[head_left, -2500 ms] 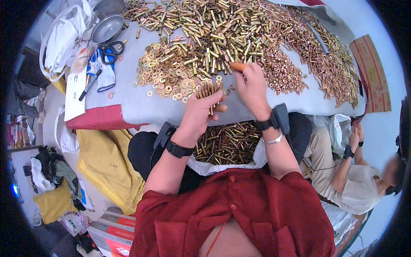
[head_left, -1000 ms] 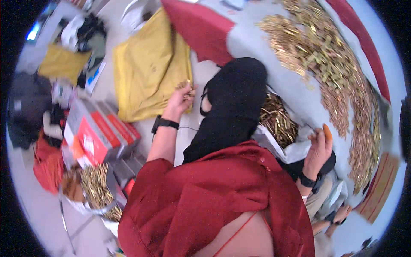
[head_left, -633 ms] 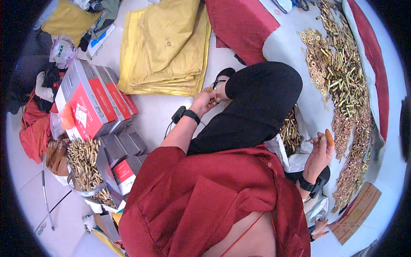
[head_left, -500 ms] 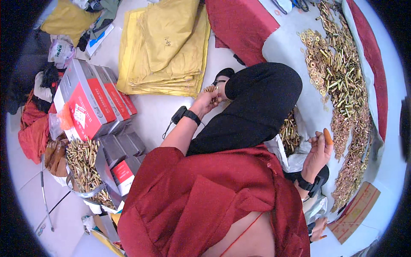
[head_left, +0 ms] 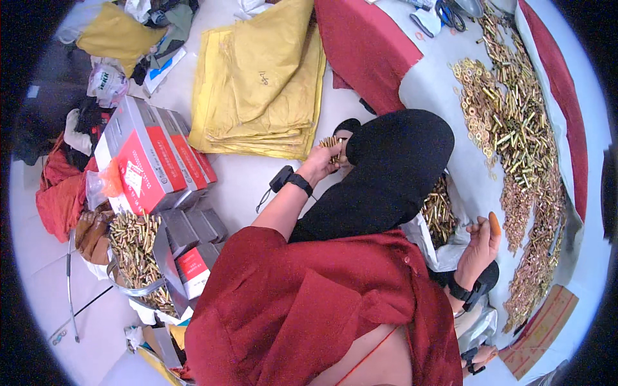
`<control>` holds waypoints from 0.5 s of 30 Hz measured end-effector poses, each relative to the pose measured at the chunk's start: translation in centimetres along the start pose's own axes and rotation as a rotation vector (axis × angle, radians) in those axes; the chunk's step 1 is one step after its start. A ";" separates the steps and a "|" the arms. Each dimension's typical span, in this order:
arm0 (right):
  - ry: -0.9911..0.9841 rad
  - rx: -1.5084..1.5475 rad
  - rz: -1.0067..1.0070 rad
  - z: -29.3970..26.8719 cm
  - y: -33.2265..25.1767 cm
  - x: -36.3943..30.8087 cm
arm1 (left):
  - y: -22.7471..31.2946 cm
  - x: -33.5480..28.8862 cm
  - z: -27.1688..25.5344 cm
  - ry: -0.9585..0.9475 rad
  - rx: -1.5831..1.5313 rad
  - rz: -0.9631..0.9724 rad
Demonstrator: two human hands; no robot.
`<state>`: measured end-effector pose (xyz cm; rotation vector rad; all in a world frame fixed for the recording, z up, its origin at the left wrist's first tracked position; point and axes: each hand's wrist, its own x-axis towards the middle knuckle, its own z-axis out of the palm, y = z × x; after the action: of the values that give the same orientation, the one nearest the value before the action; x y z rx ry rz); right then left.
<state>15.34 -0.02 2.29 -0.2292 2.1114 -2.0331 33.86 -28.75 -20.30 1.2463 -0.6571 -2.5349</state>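
Observation:
My left hand (head_left: 324, 163) is closed around a bunch of small copper-coloured metal rods (head_left: 331, 141), held beside my bent knee. My right hand (head_left: 477, 248) is raised near my other leg, its fingers partly curled and apart. One of its fingers wears an orange finger cot (head_left: 494, 224), and I see nothing in this hand. Between the right hand and my thigh stands a white sack (head_left: 444, 257) holding brass-coloured metal tubes (head_left: 438, 212). Farther right spreads a long heap of similar brass tubes (head_left: 518, 122), with flat rings (head_left: 475, 96) along its left side.
Yellow folded sacks (head_left: 257, 96) lie ahead. At left are stacked red-and-grey boxes (head_left: 151, 161) and an open container of brass pieces (head_left: 135, 248). A red cloth (head_left: 370, 51) lies at the far side. Another person's hand (head_left: 484, 355) shows at lower right, near a cardboard strip (head_left: 541, 331).
The whole view has shifted slightly down and to the right. My left hand still grips the rods and my right hand keeps nearly the same pose. The other person's hand has turned slightly.

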 end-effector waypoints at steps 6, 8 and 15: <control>0.023 0.004 0.007 -0.9 0.4 0.2 | 2.0 -1.9 1.3 -0.162 -0.001 -0.060; 0.018 0.037 0.036 -0.7 0.6 0.4 | 1.9 -1.9 0.6 -0.199 -0.050 -0.027; -0.008 0.018 0.011 -1.1 0.9 0.2 | 0.5 -0.3 0.6 0.046 0.012 -0.054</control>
<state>14.87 1.07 1.46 -0.2222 2.0841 -2.0401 33.56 -28.86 -19.53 1.3393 -0.6374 -2.5410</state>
